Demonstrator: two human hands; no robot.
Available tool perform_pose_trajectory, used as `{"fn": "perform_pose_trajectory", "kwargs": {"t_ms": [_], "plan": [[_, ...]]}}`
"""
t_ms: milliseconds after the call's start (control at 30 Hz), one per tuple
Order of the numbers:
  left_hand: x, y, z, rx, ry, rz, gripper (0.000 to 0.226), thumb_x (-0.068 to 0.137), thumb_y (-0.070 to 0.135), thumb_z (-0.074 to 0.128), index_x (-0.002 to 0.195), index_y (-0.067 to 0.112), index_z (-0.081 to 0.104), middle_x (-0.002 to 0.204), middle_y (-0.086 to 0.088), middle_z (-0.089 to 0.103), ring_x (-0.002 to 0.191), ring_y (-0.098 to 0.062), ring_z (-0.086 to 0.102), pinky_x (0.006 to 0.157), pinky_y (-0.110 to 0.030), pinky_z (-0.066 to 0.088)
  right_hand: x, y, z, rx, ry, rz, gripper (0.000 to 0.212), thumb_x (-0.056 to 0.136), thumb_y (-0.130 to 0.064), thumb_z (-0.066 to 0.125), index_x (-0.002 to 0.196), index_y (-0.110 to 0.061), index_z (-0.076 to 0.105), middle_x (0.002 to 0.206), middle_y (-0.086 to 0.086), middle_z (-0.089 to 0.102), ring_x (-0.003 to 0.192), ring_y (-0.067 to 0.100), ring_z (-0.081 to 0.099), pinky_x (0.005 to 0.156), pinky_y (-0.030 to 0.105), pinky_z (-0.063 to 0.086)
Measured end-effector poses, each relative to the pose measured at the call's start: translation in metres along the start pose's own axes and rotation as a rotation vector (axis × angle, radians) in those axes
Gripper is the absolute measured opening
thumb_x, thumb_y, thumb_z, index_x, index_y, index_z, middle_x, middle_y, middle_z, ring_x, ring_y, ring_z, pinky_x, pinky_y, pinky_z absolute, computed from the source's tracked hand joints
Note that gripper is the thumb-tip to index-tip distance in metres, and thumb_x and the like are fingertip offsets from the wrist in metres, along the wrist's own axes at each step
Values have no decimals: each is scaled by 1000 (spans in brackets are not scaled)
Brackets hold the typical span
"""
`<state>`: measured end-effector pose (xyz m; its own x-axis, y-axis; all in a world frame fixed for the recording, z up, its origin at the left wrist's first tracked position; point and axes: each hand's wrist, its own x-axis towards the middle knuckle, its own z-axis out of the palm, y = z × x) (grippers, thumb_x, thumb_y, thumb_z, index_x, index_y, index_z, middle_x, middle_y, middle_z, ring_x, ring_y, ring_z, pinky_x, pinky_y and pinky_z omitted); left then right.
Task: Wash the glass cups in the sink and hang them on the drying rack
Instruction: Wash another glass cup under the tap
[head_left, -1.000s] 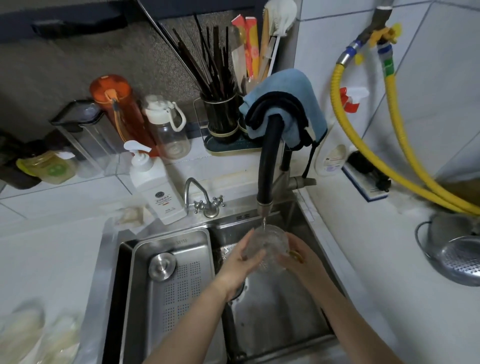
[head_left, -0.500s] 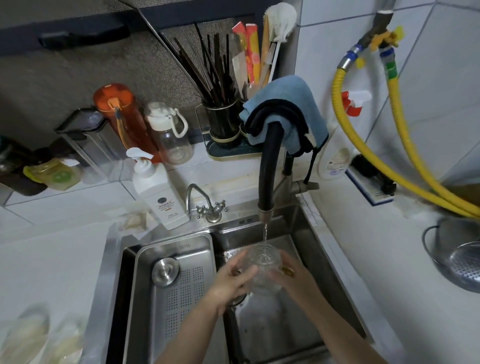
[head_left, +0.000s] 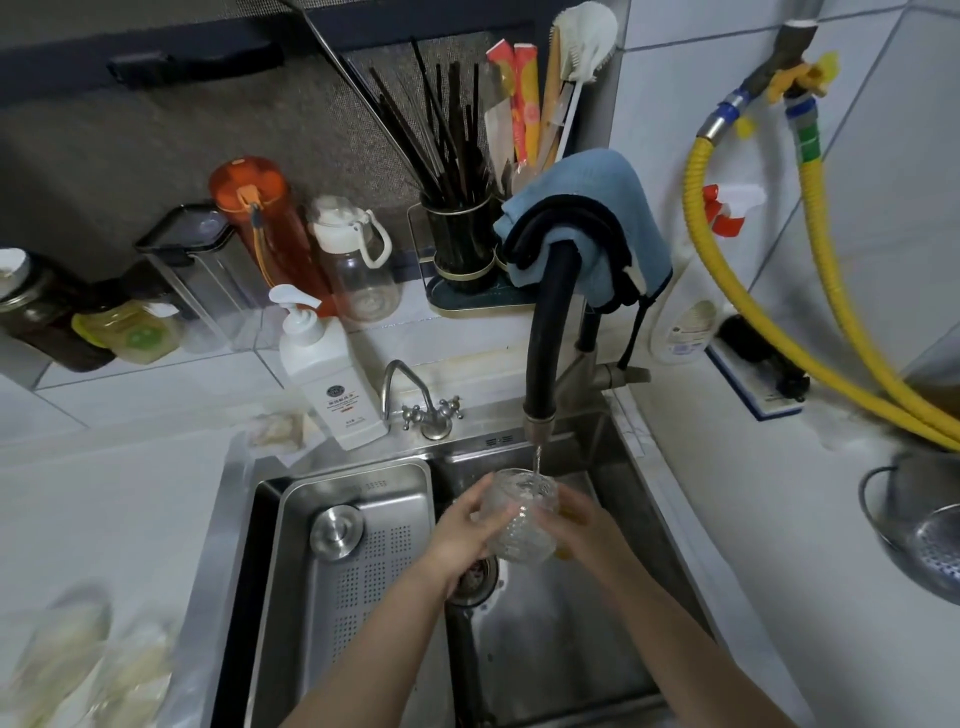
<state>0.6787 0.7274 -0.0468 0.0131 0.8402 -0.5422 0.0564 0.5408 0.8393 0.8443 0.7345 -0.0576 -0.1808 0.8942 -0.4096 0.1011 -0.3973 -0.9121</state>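
Note:
A clear textured glass cup (head_left: 522, 512) is held upright over the steel sink (head_left: 571, 649), right under the black faucet (head_left: 545, 332). A thin stream of water runs into its mouth. My left hand (head_left: 465, 535) wraps the cup's left side and my right hand (head_left: 582, 525) wraps its right side. Something yellow shows under my right palm; I cannot tell what it is. No drying rack is in sight.
A perforated steel tray (head_left: 358, 566) with a round lid fills the sink's left half. A white soap pump bottle (head_left: 324, 374) and small tap (head_left: 423, 405) stand behind it. Bottles line the back ledge. A metal colander (head_left: 924, 530) sits right, under yellow hoses (head_left: 831, 322).
The cup has been turned from tilted to upright under the stream, and both hands have shifted slightly down and left in view as the head moved.

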Motion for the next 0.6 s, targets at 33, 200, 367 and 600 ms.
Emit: {"fn": "perform_pose_trajectory", "kwargs": {"t_ms": [33, 200, 367, 600], "plan": [[2, 2, 3, 51, 13, 7, 62, 90, 23, 66, 145, 24, 39, 129, 2, 51, 110, -13, 57, 82, -20, 54, -1, 1, 0, 36, 7, 17, 16, 89, -19, 65, 99, -31, 66, 91, -9, 70, 78, 4, 68, 63, 20, 53], [8, 0, 13, 228, 90, 23, 65, 82, 43, 72, 140, 24, 49, 132, 5, 55, 117, -9, 53, 105, -24, 40, -5, 13, 2, 129, 75, 90, 4, 91, -27, 62, 93, -30, 63, 97, -2, 65, 86, 10, 62, 70, 29, 54], [14, 7, 21, 248, 237, 83, 73, 57, 73, 70, 108, 21, 64, 111, -3, 66, 98, -16, 65, 91, -31, 51, -9, -1, 4, 285, 67, 180, 18, 93, -34, 59, 104, -21, 60, 86, -3, 62, 75, 14, 61, 68, 28, 53], [31, 10, 37, 240, 246, 128, 82, 46, 87, 67, 103, 28, 68, 110, -5, 63, 99, -16, 65, 96, -39, 52, -16, -9, -6, 412, 82, 199, 24, 91, -38, 59, 105, -19, 60, 96, 7, 66, 78, 22, 67, 72, 36, 56]]}}
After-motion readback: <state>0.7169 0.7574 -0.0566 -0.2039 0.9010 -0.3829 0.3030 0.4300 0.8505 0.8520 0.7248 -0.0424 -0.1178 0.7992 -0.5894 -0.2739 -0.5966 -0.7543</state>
